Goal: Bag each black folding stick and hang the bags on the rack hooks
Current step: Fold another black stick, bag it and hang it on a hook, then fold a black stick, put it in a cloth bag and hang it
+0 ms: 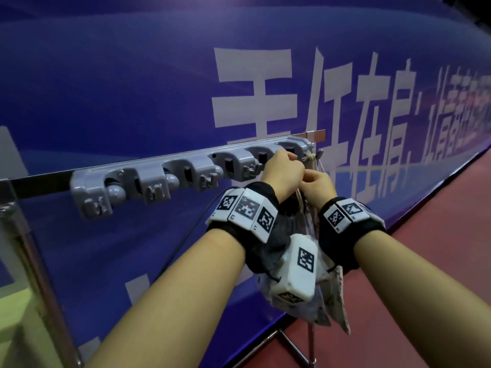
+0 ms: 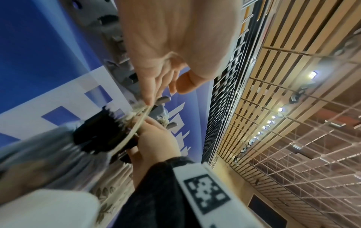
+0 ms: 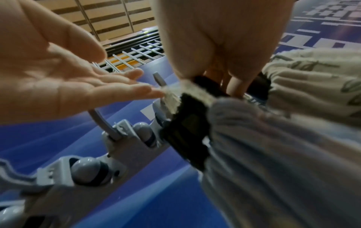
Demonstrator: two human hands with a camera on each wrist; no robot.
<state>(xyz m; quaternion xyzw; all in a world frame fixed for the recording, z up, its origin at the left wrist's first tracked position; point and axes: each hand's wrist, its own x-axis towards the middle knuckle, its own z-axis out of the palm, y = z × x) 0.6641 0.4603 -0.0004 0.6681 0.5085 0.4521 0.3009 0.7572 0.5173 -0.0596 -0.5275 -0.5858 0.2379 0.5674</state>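
A grey hook rack (image 1: 159, 176) is mounted on a blue banner. Both hands work at its right end. My right hand (image 1: 317, 185) grips the gathered neck of a grey drawstring bag (image 3: 273, 154), where the black folding stick (image 3: 187, 128) pokes out. My left hand (image 3: 117, 83) is held flat, its straight fingertips touching the bag's pale cord (image 2: 136, 123) beside a grey hook prong (image 3: 159, 80). A cream leaf-print bag (image 3: 312, 77) hangs just right of the grey one, with a knotted cord (image 1: 309, 155) at the rack's end hook.
Several grey clips with roller balls (image 1: 170, 180) line the rack to the left. The blue banner (image 1: 132, 88) carries large white characters. Metal stand legs (image 1: 292, 343) cross below the bags, above a red floor (image 1: 438, 235). A metal post (image 1: 34, 261) stands at the left.
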